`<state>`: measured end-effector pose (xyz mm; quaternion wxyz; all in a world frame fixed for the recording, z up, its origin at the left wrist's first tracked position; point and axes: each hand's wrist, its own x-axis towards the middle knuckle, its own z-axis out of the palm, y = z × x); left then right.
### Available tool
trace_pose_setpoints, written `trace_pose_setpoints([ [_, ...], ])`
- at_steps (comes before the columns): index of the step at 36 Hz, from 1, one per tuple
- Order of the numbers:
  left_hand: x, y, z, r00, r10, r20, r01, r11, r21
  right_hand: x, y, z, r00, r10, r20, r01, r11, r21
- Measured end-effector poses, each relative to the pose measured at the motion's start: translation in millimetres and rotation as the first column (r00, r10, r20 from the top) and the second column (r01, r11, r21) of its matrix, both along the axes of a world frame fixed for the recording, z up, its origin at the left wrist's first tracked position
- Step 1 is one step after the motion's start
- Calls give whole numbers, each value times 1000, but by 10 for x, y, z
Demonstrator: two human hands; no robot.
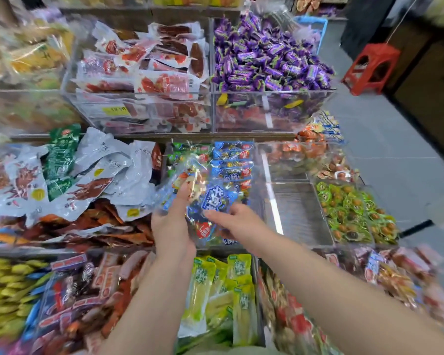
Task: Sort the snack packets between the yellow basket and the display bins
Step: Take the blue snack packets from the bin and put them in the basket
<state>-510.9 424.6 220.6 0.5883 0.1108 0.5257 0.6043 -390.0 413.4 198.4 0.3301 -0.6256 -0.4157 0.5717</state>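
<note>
1. Both hands are out over the middle row of the display. Between them is a small bunch of blue snack packets (212,201), clear-ish wrap w/ a blue-white logo and a round red sticker nearer the person.
2. The bunch is in the air, right above the clear display bin (257,160) that has more of the same blue packs stacked at the back.
3. Long axis of the top packet runs approx near-to-far, leaning a bit left at the far end. Logo end points away, red sticker end points back at the person. The stacked ones in the bin lie crosswise, left-right.
4. Left hand (173,226): thumb straight, pressed on top of the bunch. The other fingers go under the wrap, so it's a pinch, but can't see how they lie.
5. Right hand (232,219): fingers close together, curled onto the near right edge of the packets. It's blurry, so can't tell more.
6. Around it:
   - silver-grey packs (100,175) in the bin to the left
   - green round packs (351,213) off to the right
   - yellow-green packs (223,290) in the row nearest the person
   - purple candies (267,55) and red-white packs (149,62) on the upper row
7. Red stool (372,67) on the floor, far right.
</note>
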Motion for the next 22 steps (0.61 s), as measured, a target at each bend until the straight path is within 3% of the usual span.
trace_pose_setpoints([
  [2, 55, -30, -12, 999, -27, -34, 27, 1000, -9, -70, -33, 17, 995, -79, -66, 77, 997, -20],
  [6, -28, -33, 5, 999, 12, -39, -10, 998, 59, 17, -47, 29, 922, -143, -361, 139, 990, -36],
  [8, -141, -5, -7, 999, 41, -28, -41, 999, 21, 158, 1, 57, 889, -198, -412, 208, 978, -22],
  [11, -334, 25, -33, 996, 81, -43, -81, 997, -2, 480, 137, 207, 941, -272, -203, 311, 930, 195],
  [14, -470, 40, -25, 992, 117, -44, -118, 993, -2, 794, 278, 358, 935, -223, 275, 109, 920, 377],
  [15, -498, 43, -22, 990, 137, -37, -138, 990, -16, 860, 333, 392, 878, -147, 456, -37, 928, 370],
  [17, -535, 46, -23, 989, 147, -23, -148, 989, -22, 886, 441, 437, 652, 62, 755, -339, 915, 218],
  [19, -525, 25, -19, 990, 139, -3, -140, 990, -19, 784, 534, 433, 396, 234, 888, -523, 853, 8],
  [22, -501, -30, -40, 993, 119, 12, -119, 993, -5, 566, 660, 294, 160, 258, 953, -601, 791, -113],
])
